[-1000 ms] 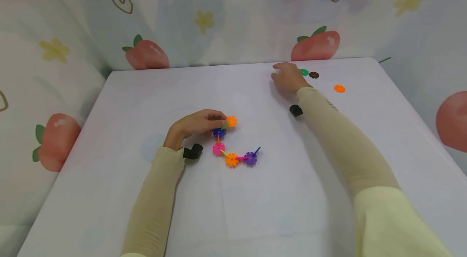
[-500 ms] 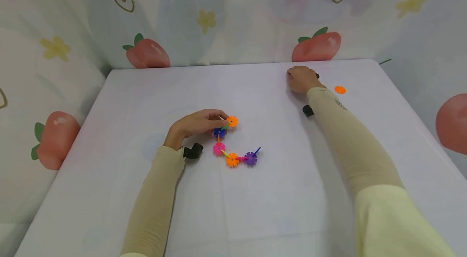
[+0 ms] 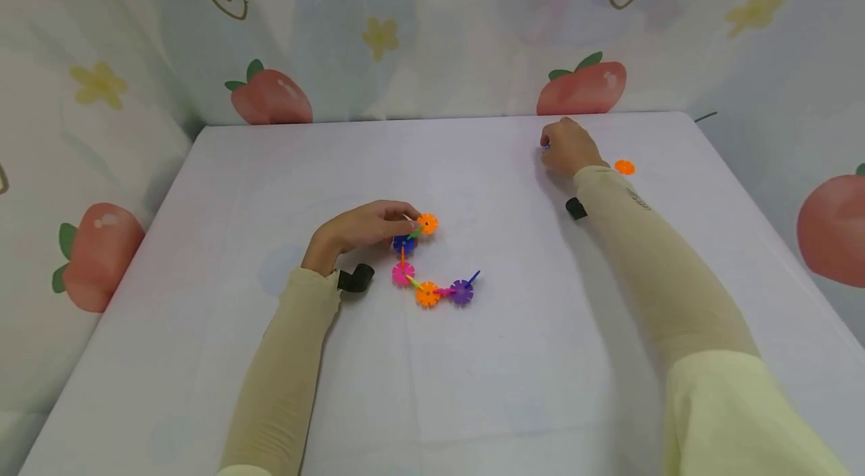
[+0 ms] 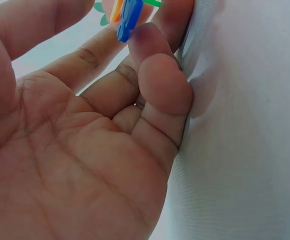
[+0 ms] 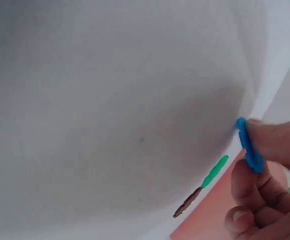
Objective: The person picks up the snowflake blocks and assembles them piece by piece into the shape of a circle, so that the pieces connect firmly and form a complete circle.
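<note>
A chain of several colourful notched plastic snowflake discs, with a pink disc (image 3: 403, 274) among them, curves over the white table. My left hand (image 3: 361, 227) pinches its upper end between thumb and fingers, beside an orange disc (image 3: 427, 224) and a dark blue one (image 3: 404, 243). In the left wrist view a blue disc (image 4: 130, 20) shows at the fingertips. Far off at the back right, my right hand (image 3: 571, 146) pinches a loose blue snowflake disc (image 5: 250, 147) between thumb and forefinger, close over the table.
Near the right hand lie a green disc (image 5: 215, 171) and a brown disc (image 5: 187, 202), hidden behind the hand in the head view. A loose orange disc (image 3: 625, 167) lies right of it. A printed cloth backdrop (image 3: 459, 40) rises behind the table.
My right hand has shifted right, over the green and brown discs, and its fingers have drawn in to pinch the blue disc. The left hand and the chain stay in place.
</note>
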The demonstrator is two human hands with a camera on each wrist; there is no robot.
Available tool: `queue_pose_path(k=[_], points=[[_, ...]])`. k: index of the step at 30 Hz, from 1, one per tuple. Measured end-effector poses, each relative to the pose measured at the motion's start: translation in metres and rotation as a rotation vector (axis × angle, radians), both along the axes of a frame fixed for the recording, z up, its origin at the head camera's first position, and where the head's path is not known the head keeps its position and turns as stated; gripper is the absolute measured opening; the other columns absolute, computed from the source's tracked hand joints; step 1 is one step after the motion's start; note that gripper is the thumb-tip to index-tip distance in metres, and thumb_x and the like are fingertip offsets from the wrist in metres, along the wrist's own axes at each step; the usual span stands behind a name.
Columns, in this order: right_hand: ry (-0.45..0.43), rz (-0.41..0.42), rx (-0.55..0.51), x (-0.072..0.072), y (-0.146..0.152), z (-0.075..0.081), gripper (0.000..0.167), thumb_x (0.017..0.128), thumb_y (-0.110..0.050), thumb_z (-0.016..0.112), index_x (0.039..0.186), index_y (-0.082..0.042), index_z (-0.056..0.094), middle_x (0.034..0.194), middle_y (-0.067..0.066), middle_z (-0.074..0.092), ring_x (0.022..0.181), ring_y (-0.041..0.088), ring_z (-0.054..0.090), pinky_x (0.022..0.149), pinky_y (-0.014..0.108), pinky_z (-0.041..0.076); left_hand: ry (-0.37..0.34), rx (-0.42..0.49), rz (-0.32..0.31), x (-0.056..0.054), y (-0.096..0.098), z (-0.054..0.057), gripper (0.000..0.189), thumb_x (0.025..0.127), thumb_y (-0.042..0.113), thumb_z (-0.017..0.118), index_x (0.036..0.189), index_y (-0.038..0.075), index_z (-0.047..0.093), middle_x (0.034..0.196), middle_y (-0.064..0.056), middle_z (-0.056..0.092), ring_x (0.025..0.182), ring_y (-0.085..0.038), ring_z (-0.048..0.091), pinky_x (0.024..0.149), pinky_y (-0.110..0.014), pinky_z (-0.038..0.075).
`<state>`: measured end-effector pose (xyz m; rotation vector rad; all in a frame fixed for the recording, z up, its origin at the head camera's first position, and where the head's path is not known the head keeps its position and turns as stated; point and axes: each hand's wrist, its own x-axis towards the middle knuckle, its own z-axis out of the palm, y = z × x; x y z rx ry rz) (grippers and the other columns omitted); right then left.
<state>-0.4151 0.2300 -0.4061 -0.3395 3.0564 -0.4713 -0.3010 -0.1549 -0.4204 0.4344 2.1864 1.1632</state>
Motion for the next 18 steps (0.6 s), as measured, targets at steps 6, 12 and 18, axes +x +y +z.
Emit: queue_pose_path(k=[6,12,18], points=[[-0.019,-0.105,-0.168,0.012,0.01,-0.002,0.024,0.097,-0.001,0.055,0.112,0.013,0.068,0.11,0.031,0.067,0.1,0.045,0.057,0.089,0.056,0.051,0.002,0.008,0.0,0.0,0.001,0.001,0.042,0.108,0.036,0.063,0.141,0.011,0.064,0.128,-0.008,0.064,0.101,-0.025,0.057,0.092,-0.038,0.047],[-0.029,-0.14,-0.314,0.025,0.009,-0.004,0.022,0.102,-0.008,0.067,0.111,0.012,0.072,0.104,0.027,0.07,0.101,0.041,0.058,0.089,0.049,0.051,-0.005,-0.01,0.012,0.001,0.002,0.002,0.041,0.107,0.037,0.064,0.14,0.012,0.065,0.124,-0.007,0.065,0.102,-0.025,0.057,0.093,-0.039,0.046],[-0.096,-0.156,-0.392,0.036,0.001,-0.003,0.028,0.105,-0.017,0.071,0.116,0.009,0.075,0.107,0.022,0.069,0.102,0.034,0.056,0.083,0.035,0.05,-0.013,0.0,0.014,0.002,0.002,0.004,0.039,0.107,0.034,0.063,0.139,0.011,0.064,0.119,-0.007,0.067,0.101,-0.025,0.057,0.093,-0.039,0.046]])
